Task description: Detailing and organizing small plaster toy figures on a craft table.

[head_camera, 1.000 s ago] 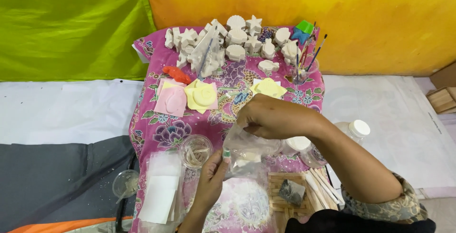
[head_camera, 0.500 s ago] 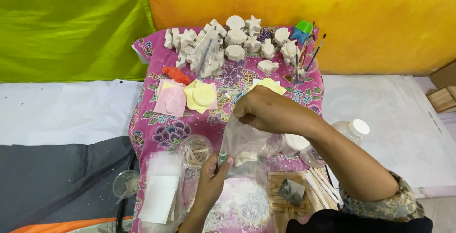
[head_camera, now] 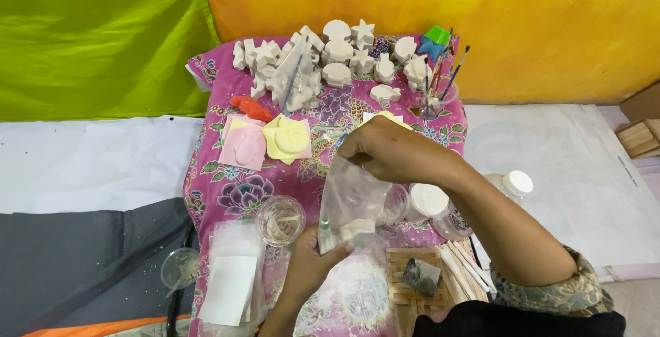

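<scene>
A pink floral cloth [head_camera: 227, 192] carries white plaster figures [head_camera: 337, 51], foam shapes [head_camera: 289, 139] and plastic cups [head_camera: 280, 219].

This looks like a small craft workspace set up on the floor, shown by the white plaster figurines [head_camera: 337, 62] crowded on a pink floral cloth [head_camera: 227, 192], thin paintbrushes in a clear cup [head_camera: 436, 86], and green and yellow fabric backdrops [head_camera: 96, 34].

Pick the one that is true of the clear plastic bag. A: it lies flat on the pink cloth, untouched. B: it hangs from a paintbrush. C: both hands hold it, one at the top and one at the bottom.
C: the right hand pinches the top of the clear plastic bag while the left hand supports its bottom.
</scene>
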